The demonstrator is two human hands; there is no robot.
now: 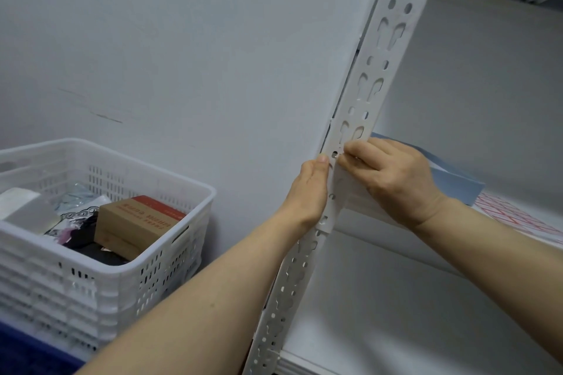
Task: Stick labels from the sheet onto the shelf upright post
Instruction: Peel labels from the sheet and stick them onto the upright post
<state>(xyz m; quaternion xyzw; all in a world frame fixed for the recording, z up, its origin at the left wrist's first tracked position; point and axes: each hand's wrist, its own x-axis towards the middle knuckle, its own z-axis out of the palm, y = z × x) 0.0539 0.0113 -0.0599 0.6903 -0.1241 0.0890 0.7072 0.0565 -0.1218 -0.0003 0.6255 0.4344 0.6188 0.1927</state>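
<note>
Shelf upright post (pixel 373 70) climbs from the near bottom edge up and to the right, its long axis leaning away, and both forearms reach the same stretch about midway. Left hand (pixel 310 189) lies along the post's left edge, thumb straight against the face and other fingers hidden, so I cannot tell whether that grip clasps. Right hand (pixel 393 176), just across the post, has a closed grip, its curled fingertips (pixel 350 158) pinching the top of a pale label strip (pixel 336 189) lying down the face, so smoothing should probably run along that axis.
</note>
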